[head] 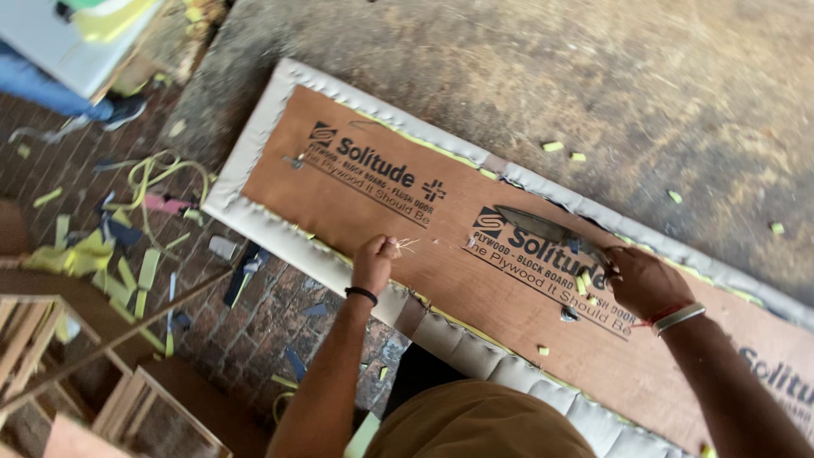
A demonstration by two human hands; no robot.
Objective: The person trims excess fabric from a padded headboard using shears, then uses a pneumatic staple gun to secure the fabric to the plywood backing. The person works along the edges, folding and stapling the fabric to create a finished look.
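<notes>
Firmly closed, the right hand (646,280) grips the handles of a pair of long grey metal scissors (543,227), whose closed blades point away up the panel toward its far edge. The left hand (374,263) is clenched into a fist with a few thin pale threads (409,245) sticking out between thumb and finger; it wears a black band at the wrist, while the right wrist carries a pale bangle and a red thread. Both hands rest over a long brown plywood board (356,191) with dark printed lettering, which lies flat and runs diagonally from upper left to lower right. Grey padded fabric (254,144) is wrapped around the board's edges, tufted into cushioned sections along the near side, with a thin line of yellow-green foam showing at the seam. Small yellow-green foam scraps (553,146) lie scattered on the board and on the rough grey concrete floor (644,76) beyond it. To the left, more foam strips and cloth offcuts litter a red brick floor (51,153), beside pale wooden frames (34,339).
</notes>
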